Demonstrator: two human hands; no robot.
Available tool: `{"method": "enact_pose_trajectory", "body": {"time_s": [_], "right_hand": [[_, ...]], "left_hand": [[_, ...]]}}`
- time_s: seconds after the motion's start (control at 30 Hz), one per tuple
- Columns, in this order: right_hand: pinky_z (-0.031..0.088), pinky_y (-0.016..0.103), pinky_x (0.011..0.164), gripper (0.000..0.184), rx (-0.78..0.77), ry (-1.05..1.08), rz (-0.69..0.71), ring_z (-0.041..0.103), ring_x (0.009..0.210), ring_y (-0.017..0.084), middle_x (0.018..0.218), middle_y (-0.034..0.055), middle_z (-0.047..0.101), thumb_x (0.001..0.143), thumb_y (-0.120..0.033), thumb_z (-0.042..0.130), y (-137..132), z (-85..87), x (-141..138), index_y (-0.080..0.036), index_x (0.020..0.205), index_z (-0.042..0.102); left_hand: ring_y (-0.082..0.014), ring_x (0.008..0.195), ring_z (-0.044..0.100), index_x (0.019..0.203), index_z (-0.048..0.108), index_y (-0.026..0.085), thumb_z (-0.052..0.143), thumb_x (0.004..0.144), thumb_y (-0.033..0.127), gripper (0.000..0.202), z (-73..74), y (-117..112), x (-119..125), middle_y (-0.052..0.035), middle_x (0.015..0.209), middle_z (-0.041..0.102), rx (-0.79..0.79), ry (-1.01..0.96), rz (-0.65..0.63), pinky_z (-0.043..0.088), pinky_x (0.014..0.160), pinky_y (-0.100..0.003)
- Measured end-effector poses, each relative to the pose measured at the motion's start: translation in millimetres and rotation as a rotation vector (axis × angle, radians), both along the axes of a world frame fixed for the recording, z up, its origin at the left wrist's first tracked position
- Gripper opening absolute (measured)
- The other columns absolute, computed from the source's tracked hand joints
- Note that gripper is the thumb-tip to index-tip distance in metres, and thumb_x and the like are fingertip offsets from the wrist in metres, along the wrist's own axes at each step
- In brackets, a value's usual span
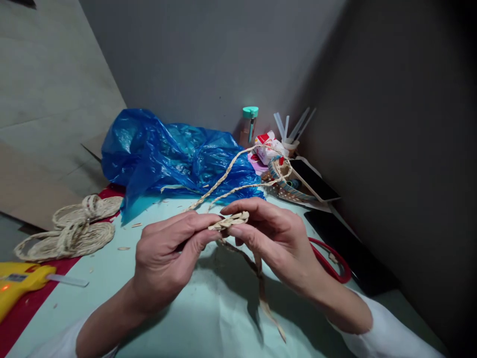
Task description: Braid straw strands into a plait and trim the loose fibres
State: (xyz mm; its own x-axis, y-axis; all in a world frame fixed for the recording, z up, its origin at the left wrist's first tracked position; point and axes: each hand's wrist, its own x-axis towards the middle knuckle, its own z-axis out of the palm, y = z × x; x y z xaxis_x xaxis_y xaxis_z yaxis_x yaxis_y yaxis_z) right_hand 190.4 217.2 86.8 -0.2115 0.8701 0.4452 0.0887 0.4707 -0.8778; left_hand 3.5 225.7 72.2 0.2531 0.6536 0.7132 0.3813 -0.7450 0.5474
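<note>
Between both hands, above the pale green table cover, is a small coil of braided straw cord (234, 220). My left hand (171, 246) pinches its left end between thumb and fingers. With thumb and fingertips, my right hand (276, 236) grips the right part. A long loop of the same braid (227, 174) runs away behind the hands, over a blue plastic bag. Below the coil hang loose flat straw ends (264, 293). Some of the coil is hidden by my fingers.
Left lie woven straw sandals (80, 233) and a yellow glue gun (24, 283) with its light on. Behind is the blue plastic bag (175, 154). At right are red-handled scissors (345, 271), a phone (313, 179), a basket (279, 171) and a cup of glue sticks (290, 144).
</note>
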Motion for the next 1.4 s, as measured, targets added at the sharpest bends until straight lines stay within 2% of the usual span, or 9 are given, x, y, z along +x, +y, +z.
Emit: {"method": "enact_pose_trajectory", "body": {"time_s": [0.27, 0.5, 0.67, 0.77, 0.9, 1.0, 1.17, 1.3, 1.4], "right_hand": [[0.055, 0.02, 0.07, 0.01, 0.245, -0.228, -0.08, 0.067, 0.073, 0.01, 0.09, -0.0009, 0.074, 0.094, -0.021, 0.064, -3, -0.5, 3, -0.022, 0.104, 0.066], [0.055, 0.021, 0.074, 0.014, 0.424, -0.332, -0.07, 0.071, 0.081, 0.012, 0.093, 0.0033, 0.075, 0.098, -0.016, 0.056, -5, -2.0, 8, -0.02, 0.107, 0.065], [0.053, 0.019, 0.056, 0.012, 0.195, -0.205, -0.04, 0.064, 0.057, 0.008, 0.078, -0.0008, 0.071, 0.099, -0.022, 0.055, -5, -4.2, 10, -0.021, 0.102, 0.067], [0.052, 0.018, 0.052, 0.012, 0.029, -0.054, 0.005, 0.063, 0.054, 0.007, 0.073, -0.002, 0.069, 0.098, -0.023, 0.057, -6, -3.1, 7, -0.021, 0.095, 0.068], [0.052, 0.017, 0.049, 0.012, -0.115, 0.11, 0.074, 0.062, 0.053, 0.007, 0.071, -0.002, 0.069, 0.096, -0.021, 0.058, -7, -1.5, 2, -0.02, 0.089, 0.068], [0.052, 0.017, 0.048, 0.012, -0.134, 0.1, 0.066, 0.063, 0.052, 0.008, 0.068, -0.0019, 0.069, 0.095, -0.021, 0.059, -6, -2.5, 1, -0.019, 0.089, 0.068], [0.053, 0.019, 0.052, 0.011, 0.015, -0.053, -0.032, 0.065, 0.053, 0.009, 0.068, -0.0015, 0.07, 0.096, -0.025, 0.06, -3, -7.9, 7, -0.02, 0.092, 0.069], [0.054, 0.022, 0.055, 0.013, 0.05, -0.135, -0.046, 0.067, 0.056, 0.01, 0.076, 0.0002, 0.073, 0.098, -0.028, 0.058, 0, -10.6, 11, -0.021, 0.096, 0.069], [0.054, 0.021, 0.056, 0.011, 0.055, -0.157, -0.031, 0.067, 0.058, 0.01, 0.074, -0.0011, 0.072, 0.097, -0.026, 0.059, 0, -10.5, 12, -0.022, 0.098, 0.069]], "left_hand": [[-0.009, 0.072, 0.07, 0.097, 0.07, 0.028, 0.067, 0.088, 0.01, 0.02, -2.1, -3, 2, 0.0088, 0.083, 0.077, 0.04, 0.018, 0.062, 0.054, 0.071, -0.018], [-0.0106, 0.065, 0.068, 0.093, 0.068, 0.025, 0.068, 0.087, 0.013, 0.014, -4.2, -5, 5, 0.0057, 0.078, 0.075, 0.056, 0.061, 0.089, 0.05, 0.057, -0.021], [-0.0101, 0.067, 0.068, 0.093, 0.067, 0.024, 0.066, 0.089, 0.013, 0.012, -0.8, -7, 7, 0.0059, 0.078, 0.074, 0.06, 0.055, 0.047, 0.051, 0.064, -0.022], [-0.0087, 0.061, 0.064, 0.092, 0.066, 0.023, 0.064, 0.092, 0.014, 0.01, -0.2, -7, 6, 0.0055, 0.073, 0.071, 0.078, 0.091, 0.057, 0.048, 0.062, -0.022], [-0.0109, 0.053, 0.059, 0.093, 0.068, 0.021, 0.063, 0.092, 0.015, 0.008, -6.0, -5, 2, 0.0016, 0.066, 0.069, 0.256, 0.219, 0.145, 0.042, 0.054, -0.026], [-0.0125, 0.055, 0.06, 0.098, 0.07, 0.019, 0.067, 0.088, 0.014, 0.011, -9.8, -3, 0, 0.0001, 0.066, 0.071, 0.343, 0.253, 0.173, 0.043, 0.056, -0.026], [-0.0134, 0.069, 0.067, 0.1, 0.075, 0.023, 0.06, 0.093, 0.016, 0.018, -2.4, 0, 1, 0.0002, 0.084, 0.076, -0.068, 0.004, -0.044, 0.051, 0.067, -0.026], [-0.0104, 0.056, 0.057, 0.092, 0.078, 0.026, 0.054, 0.097, 0.028, 0.025, 5.8, 5, -1, 0.0031, 0.064, 0.068, -0.478, -0.174, -0.118, 0.048, 0.06, -0.023], [-0.0084, 0.051, 0.054, 0.088, 0.077, 0.026, 0.061, 0.093, 0.029, 0.017, 9.6, 11, -2, 0.0048, 0.062, 0.067, -0.688, -0.172, -0.246, 0.044, 0.052, -0.019]]}}
